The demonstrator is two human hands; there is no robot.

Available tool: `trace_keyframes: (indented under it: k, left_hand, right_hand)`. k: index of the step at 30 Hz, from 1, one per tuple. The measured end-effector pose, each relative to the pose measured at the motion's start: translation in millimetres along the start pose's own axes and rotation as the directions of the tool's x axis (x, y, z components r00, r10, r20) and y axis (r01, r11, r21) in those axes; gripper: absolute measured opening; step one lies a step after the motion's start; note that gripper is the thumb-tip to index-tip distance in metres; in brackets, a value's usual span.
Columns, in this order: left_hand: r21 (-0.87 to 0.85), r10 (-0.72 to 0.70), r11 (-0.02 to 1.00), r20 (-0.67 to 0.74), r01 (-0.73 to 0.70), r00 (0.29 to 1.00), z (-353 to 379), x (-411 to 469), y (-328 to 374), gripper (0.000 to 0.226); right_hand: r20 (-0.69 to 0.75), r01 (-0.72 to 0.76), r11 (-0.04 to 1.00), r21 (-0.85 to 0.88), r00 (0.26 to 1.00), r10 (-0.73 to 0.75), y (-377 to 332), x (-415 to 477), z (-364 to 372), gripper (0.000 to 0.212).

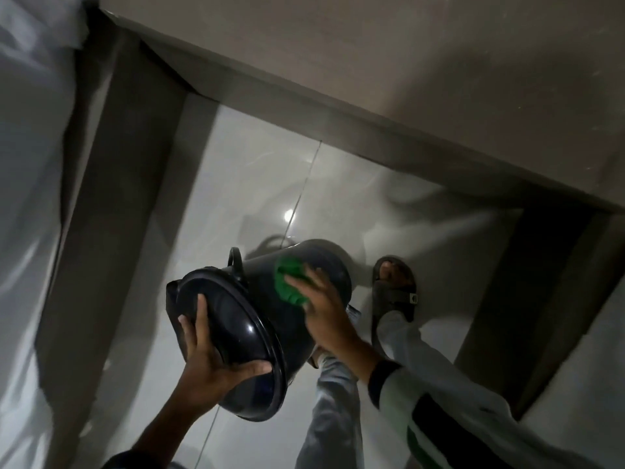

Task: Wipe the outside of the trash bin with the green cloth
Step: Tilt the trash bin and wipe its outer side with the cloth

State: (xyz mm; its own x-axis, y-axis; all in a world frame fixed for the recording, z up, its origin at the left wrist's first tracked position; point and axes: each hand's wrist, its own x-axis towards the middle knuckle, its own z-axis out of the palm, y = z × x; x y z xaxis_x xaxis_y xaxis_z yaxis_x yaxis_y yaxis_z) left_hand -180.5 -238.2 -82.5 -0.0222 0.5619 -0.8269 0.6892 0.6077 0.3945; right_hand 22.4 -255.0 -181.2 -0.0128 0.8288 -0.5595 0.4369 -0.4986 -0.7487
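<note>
Flat-fingered, my right hand [321,311] presses green cloth [290,282] on trash bin [262,301], centre frame; left hand [209,362] grips its rim, sandal [394,292] right.

The single head camera looks steeply down from close above the bin [263,299], the floor [257,184] filling the far view.

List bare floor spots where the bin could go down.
Free: glossy tile floor beyond the trash bin, between the left grey post and the table edge; also tile between the sandalled foot and the dark right post. Crowded: around the bin, where legs, foot, left hand and right hand bunch.
</note>
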Motion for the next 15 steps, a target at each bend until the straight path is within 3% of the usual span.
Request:
trace_keyframes:
  k: [3, 6, 8, 12, 15]
  left_hand:
    - [-0.041, 0.006, 0.999, 0.016, -0.006, 1.000, -2.3, -1.6, -15.1, 0.166]
    - [-0.047, -0.007, 0.999, 0.015, 0.007, 1.000, -5.0, -1.7, -16.4, 0.167]
    - [-0.052, -0.031, 0.998, -0.006, 0.031, 0.999, 2.4, -5.9, -7.4, 0.159]
    - [-0.002, -0.079, 0.997, -0.094, 0.080, 0.992, 40.2, -13.0, 35.2, 0.159]
    - [-0.059, -0.175, 0.984, -0.105, 0.170, 0.979, 74.7, -13.3, 82.8, 0.148]
  right_hand:
    - [-0.049, -0.326, 0.943, 0.065, 0.943, 0.329, 71.0, 54.8, 0.7, 0.058]
    - [0.059, -0.482, 0.876, 0.031, 0.876, 0.479, 76.5, 88.2, -23.8, 0.044]
    - [0.080, -0.450, 0.893, -0.029, 0.889, 0.450, 51.0, 89.7, -27.4, 0.047]
    - [0.130, -0.212, 0.977, 0.032, 0.970, 0.206, -19.1, 54.1, -32.7, 0.050]
    - [0.179, -0.199, 0.980, -0.009, 0.964, 0.197, -51.5, 44.5, -83.2, 0.038]
